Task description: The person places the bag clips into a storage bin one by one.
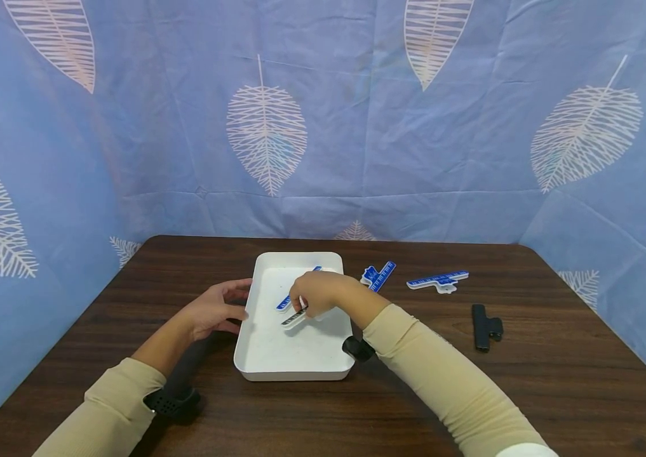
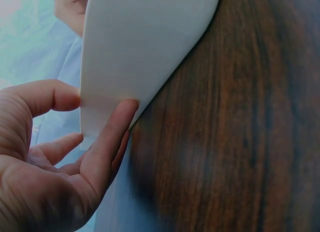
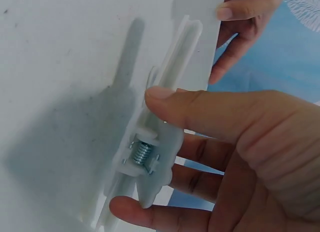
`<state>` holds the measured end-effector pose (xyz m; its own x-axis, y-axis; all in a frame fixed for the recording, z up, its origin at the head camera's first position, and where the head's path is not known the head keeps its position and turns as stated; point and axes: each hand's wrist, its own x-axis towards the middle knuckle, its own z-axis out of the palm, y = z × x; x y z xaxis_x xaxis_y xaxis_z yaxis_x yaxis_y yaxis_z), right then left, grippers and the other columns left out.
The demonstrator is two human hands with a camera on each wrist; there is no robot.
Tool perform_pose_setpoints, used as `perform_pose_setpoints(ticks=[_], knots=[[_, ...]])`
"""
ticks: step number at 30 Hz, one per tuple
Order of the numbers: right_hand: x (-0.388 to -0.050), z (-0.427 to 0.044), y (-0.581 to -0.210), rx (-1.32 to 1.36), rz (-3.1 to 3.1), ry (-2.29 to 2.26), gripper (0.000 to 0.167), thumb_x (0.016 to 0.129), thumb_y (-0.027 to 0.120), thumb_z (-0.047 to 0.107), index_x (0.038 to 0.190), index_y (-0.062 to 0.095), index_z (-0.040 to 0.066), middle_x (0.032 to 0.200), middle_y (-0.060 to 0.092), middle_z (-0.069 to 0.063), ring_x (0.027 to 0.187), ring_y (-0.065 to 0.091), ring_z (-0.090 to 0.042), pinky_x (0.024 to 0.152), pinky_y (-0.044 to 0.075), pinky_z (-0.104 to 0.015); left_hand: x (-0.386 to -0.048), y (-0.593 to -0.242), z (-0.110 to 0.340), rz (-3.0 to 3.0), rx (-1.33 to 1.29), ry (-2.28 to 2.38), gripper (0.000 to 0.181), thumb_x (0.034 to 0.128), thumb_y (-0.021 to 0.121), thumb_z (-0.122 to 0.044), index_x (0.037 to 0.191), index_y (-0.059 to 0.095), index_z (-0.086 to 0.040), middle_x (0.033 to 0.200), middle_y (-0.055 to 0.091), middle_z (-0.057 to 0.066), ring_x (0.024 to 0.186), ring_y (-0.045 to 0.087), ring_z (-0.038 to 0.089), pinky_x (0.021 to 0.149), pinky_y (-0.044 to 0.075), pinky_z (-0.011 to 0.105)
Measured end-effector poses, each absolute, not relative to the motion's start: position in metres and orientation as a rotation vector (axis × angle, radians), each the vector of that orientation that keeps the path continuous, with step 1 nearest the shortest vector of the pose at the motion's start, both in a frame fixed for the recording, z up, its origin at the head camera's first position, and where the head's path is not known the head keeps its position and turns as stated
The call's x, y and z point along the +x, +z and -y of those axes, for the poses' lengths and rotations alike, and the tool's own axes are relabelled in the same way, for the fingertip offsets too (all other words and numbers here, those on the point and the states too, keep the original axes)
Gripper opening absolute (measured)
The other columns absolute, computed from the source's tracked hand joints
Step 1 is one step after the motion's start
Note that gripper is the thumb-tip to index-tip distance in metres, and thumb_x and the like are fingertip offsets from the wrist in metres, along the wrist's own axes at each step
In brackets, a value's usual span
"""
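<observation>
My right hand (image 1: 317, 292) pinches a white clip with a dark marked strip (image 1: 294, 317) above the floor of the white tray (image 1: 294, 376). The right wrist view shows the clip's pale underside and metal spring (image 3: 143, 153), with the thumb and fingers of the right hand (image 3: 215, 142) around it. Beside it in the tray lies a blue and white clip (image 1: 284, 303), partly hidden by that hand. At the tray's left side, my left hand (image 1: 216, 310) touches the outer wall (image 2: 135, 52) with spread fingertips; in its wrist view the left hand (image 2: 60, 157) has slightly bent fingers.
Right of the tray on the dark wooden table (image 1: 414, 393), a blue clip (image 1: 380, 278) lies partly behind the right forearm. Farther right are another blue clip (image 1: 438, 280) and a black clip (image 1: 481, 327). A blue leaf-patterned cloth (image 1: 334, 127) hangs behind the table.
</observation>
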<state>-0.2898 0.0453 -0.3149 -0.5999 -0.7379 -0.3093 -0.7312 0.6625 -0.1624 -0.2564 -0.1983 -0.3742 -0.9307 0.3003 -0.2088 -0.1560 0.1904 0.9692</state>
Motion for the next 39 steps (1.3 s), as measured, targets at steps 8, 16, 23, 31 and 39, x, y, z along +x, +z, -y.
perform_pose_setpoints(ticks=[8,16,23,31,39], knots=[[-0.294,-0.038,-0.323,-1.124,-2.552,-0.007,0.014,0.083,0.075,0.008,0.084,0.068,0.020,0.087,0.059,0.007,0.076,0.052,-0.013,0.070,0.046,-0.028,-0.257,-0.374,0.199,-2.127,0.142,1.792,0.081,0.0792,0.065,0.007,0.151,0.029,-0.003,0.147,0.033,0.028,0.105,0.061,0.035,0.080,0.056,0.051],[-0.294,-0.032,-0.327,-1.127,-2.556,0.053,0.019,0.077,0.082,0.012,0.090,0.068,0.017,0.084,0.057,0.007,0.076,0.051,-0.012,0.068,0.046,-0.027,-0.256,-0.376,0.199,-2.113,0.154,1.799,0.081,0.0797,0.064,0.008,0.152,0.028,-0.002,0.147,0.032,0.028,0.105,0.061,0.035,0.079,0.056,0.051],[-0.293,-0.033,-0.326,-1.102,-2.542,0.059,0.027,0.071,0.086,0.013,0.090,0.067,0.018,0.083,0.057,0.006,0.077,0.051,-0.012,0.068,0.045,-0.026,-0.256,-0.376,0.199,-2.114,0.145,1.802,0.081,0.0796,0.064,0.009,0.151,0.028,-0.002,0.147,0.033,0.028,0.105,0.061,0.036,0.079,0.056,0.051],[-0.289,-0.035,-0.321,-1.068,-2.530,0.074,0.035,0.069,0.087,0.007,0.095,0.067,0.017,0.095,0.059,0.007,0.083,0.050,-0.012,0.071,0.046,-0.026,-0.257,-0.375,0.199,-2.098,0.149,1.809,0.081,0.0793,0.063,0.009,0.152,0.028,-0.002,0.146,0.033,0.028,0.104,0.061,0.035,0.079,0.056,0.051],[-0.286,-0.036,-0.316,-1.052,-2.564,0.069,0.032,0.072,0.086,0.015,0.099,0.067,0.018,0.098,0.061,0.006,0.086,0.052,-0.013,0.073,0.047,-0.028,-0.256,-0.374,0.198,-2.098,0.158,1.808,0.081,0.0796,0.064,0.009,0.151,0.028,-0.001,0.145,0.033,0.029,0.105,0.060,0.037,0.080,0.056,0.051]])
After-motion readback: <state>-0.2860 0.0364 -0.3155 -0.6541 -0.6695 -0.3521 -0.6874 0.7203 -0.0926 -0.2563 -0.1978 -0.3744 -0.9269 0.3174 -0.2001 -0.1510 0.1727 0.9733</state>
